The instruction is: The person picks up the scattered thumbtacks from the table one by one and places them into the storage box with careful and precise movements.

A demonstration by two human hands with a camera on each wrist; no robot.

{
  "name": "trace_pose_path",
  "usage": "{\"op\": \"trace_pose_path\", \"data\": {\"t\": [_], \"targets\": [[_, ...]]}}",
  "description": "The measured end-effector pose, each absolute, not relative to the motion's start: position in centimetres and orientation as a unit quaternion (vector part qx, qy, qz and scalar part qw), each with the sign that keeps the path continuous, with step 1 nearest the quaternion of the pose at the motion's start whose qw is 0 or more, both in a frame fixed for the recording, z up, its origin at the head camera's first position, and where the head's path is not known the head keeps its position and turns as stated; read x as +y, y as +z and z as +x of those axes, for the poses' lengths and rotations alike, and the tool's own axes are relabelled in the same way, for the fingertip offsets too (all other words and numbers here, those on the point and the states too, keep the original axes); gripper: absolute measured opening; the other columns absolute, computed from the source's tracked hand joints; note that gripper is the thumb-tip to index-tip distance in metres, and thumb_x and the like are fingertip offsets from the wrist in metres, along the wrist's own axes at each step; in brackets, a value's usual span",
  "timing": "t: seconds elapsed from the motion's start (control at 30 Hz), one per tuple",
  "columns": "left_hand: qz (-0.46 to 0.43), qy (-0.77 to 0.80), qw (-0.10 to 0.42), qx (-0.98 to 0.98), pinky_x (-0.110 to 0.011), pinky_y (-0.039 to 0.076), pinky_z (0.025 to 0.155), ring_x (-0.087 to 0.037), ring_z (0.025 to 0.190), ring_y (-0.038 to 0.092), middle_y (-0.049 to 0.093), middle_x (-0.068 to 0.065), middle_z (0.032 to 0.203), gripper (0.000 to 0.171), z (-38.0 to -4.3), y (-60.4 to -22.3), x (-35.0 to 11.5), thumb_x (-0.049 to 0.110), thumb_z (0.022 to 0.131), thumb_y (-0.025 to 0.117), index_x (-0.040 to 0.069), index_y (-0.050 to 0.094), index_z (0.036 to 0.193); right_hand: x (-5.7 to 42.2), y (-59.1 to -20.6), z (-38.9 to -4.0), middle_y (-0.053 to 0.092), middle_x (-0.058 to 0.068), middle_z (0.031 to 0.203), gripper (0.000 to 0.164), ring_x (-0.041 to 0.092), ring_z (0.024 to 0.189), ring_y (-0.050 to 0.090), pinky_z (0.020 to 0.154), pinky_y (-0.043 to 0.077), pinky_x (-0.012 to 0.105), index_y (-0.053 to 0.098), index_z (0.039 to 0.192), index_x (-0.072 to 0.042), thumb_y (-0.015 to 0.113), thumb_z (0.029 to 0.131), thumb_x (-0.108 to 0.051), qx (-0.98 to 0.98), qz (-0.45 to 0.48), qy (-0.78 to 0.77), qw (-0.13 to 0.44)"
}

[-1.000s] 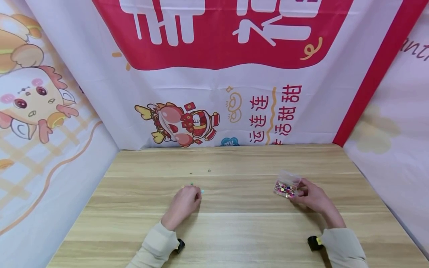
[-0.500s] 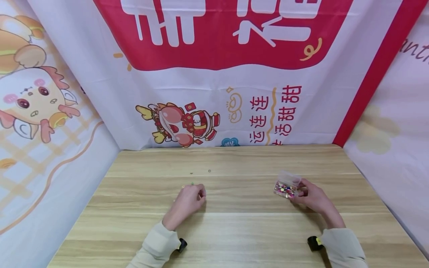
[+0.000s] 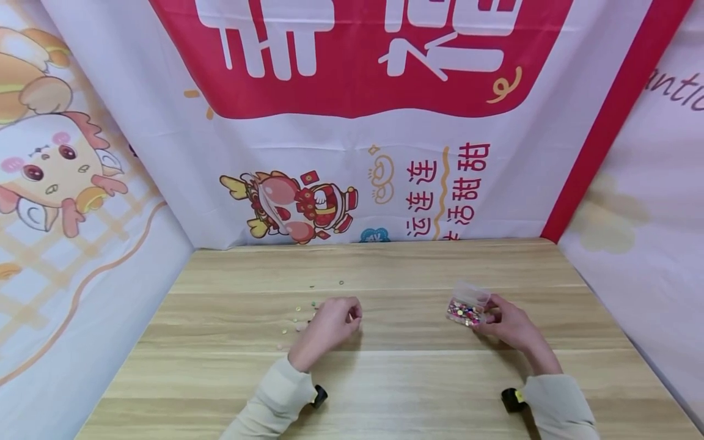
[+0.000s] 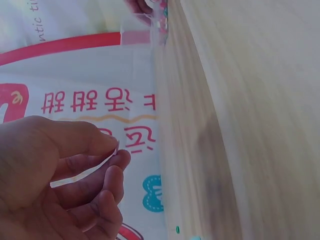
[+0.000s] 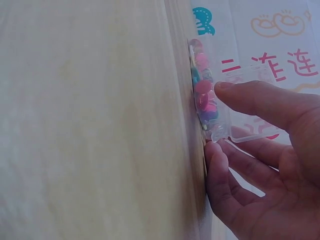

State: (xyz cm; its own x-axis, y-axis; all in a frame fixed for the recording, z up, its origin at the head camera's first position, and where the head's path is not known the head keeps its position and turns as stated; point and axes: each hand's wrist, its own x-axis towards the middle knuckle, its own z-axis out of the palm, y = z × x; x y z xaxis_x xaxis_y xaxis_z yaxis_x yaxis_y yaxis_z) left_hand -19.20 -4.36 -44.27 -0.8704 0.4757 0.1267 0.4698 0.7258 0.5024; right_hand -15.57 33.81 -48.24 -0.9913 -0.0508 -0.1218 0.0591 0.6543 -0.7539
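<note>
My left hand [image 3: 330,322] is just above the table, to the right of some loose sequins [image 3: 284,332]. In the left wrist view, its thumb and forefinger pinch a tiny, thin, pale pink sequin [image 4: 117,147], seen edge-on. My right hand [image 3: 514,325] holds a small clear plastic box [image 3: 474,294] on the table, its hinged lid standing open. Many-coloured sequins [image 5: 204,87] fill the box. In the right wrist view, the thumb presses the box's side near the lid, and the other fingers are curled below its near end.
The wood-grain table [image 3: 407,379] has several tiny loose pieces left of and behind the left hand, among them a small ring [image 3: 341,282] farther back. A printed cloth [image 3: 352,134] hangs along the table's back edge, with more cloth at both sides.
My left hand has moved right, away from the loose sequins, and more of them now show behind it. The right hand and box stay in place; the head view has shifted slightly.
</note>
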Motion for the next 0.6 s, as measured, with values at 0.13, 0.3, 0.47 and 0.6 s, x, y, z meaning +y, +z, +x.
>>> {"op": "trace_pose_path", "data": {"t": [0.13,0.3,0.47,0.6], "targets": [[0.261,0.273,0.01,0.926,-0.017,0.046,0.057,-0.007,0.067,0.055,0.064,0.004,0.078,0.006,-19.2,-44.2,-3.5,0.006,0.084,0.07,0.011,0.068,0.085,33.8,-48.3,-15.6,0.06,0.013,0.094,0.058,0.017,0.079,0.052,0.056,0.046,0.027,0.047,0.126,0.002,0.078,0.082,-0.019,0.908,0.008,-0.413,0.069],[0.275,0.285,0.022,0.918,-0.017,0.047,0.059,-0.006,0.068,0.054,0.064,0.004,0.079,0.004,-19.4,-44.1,-2.3,0.007,0.085,0.07,0.01,0.068,0.087,33.8,-48.4,-15.7,0.06,0.011,0.094,0.058,0.019,0.08,0.052,0.055,0.046,0.027,0.047,0.126,0.001,0.078,0.082,-0.019,0.91,0.015,-0.409,0.068],[0.298,0.285,0.014,0.911,-0.016,0.046,0.058,-0.005,0.067,0.053,0.064,0.004,0.077,0.005,-19.5,-44.1,-0.9,0.006,0.084,0.07,0.011,0.068,0.085,33.7,-48.4,-15.7,0.06,0.011,0.092,0.056,0.018,0.079,0.052,0.056,0.046,0.027,0.048,0.124,0.001,0.078,0.082,-0.02,0.91,0.019,-0.408,0.071],[0.31,0.279,0.015,0.909,-0.016,0.045,0.059,-0.005,0.066,0.053,0.063,0.005,0.076,0.005,-19.5,-44.1,0.2,0.006,0.083,0.07,0.011,0.068,0.085,33.8,-48.4,-15.8,0.06,0.011,0.092,0.055,0.017,0.078,0.051,0.056,0.046,0.027,0.048,0.123,0.001,0.078,0.082,-0.02,0.909,0.021,-0.41,0.072]]}}
